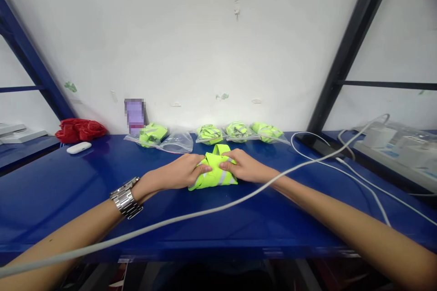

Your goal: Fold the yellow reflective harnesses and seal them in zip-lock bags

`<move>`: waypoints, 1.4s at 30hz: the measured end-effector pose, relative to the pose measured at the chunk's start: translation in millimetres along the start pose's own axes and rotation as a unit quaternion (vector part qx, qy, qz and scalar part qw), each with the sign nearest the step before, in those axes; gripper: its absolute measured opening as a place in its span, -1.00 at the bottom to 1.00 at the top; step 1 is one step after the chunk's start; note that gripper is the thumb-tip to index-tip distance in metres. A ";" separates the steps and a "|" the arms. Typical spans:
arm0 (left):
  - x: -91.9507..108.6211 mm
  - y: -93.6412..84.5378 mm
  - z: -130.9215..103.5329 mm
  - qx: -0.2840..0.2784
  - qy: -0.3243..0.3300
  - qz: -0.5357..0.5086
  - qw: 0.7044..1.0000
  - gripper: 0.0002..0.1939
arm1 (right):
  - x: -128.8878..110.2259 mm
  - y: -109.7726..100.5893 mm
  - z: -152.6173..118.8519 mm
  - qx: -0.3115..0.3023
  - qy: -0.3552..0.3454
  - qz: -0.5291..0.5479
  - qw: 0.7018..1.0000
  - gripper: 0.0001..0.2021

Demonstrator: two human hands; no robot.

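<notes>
At frame centre, yellow hi-vis fabric bundle [213,175]: folded compact, with silver reflective strips [222,177]; on or just above the blue tabletop [164,204], contact unclear.
Left hand [186,170]: fingers closed round the bundle's left end, thumb flat on the near face.
Right hand [244,166]: matching pinch at the right end, thumb pressed inward.
Fabric loop [221,148]: standing from the top edge; probably a poor handle, as a tug may loosen the folds.
Handling, judged: light, soft, unbreakable; apt to unfold if released; strips perhaps slicker than cloth.
Best hold: both ends, thumbs across the layers.
White cable [211,211]: lower left to right of frame, crossing before the right forearm; possible snag.
</notes>
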State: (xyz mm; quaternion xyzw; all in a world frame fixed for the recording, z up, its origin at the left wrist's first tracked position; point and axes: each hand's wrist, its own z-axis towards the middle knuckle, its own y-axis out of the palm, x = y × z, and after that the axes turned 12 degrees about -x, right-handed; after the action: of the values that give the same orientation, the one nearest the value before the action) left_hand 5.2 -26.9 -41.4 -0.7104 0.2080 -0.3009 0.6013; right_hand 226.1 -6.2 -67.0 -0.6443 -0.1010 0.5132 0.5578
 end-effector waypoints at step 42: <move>-1.0 16.9 -14.6 0.066 -0.009 0.101 0.993 -0.44 | -2.2 3.2 -2.1 -0.013 -0.027 -0.253 0.967 -0.61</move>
State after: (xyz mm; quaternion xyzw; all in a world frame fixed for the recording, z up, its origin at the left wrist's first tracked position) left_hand -4.3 -40.1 -56.7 -0.6470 0.2525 -0.2455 0.6763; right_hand 225.3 -10.2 -68.8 -0.5906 -0.2827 0.3715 0.6582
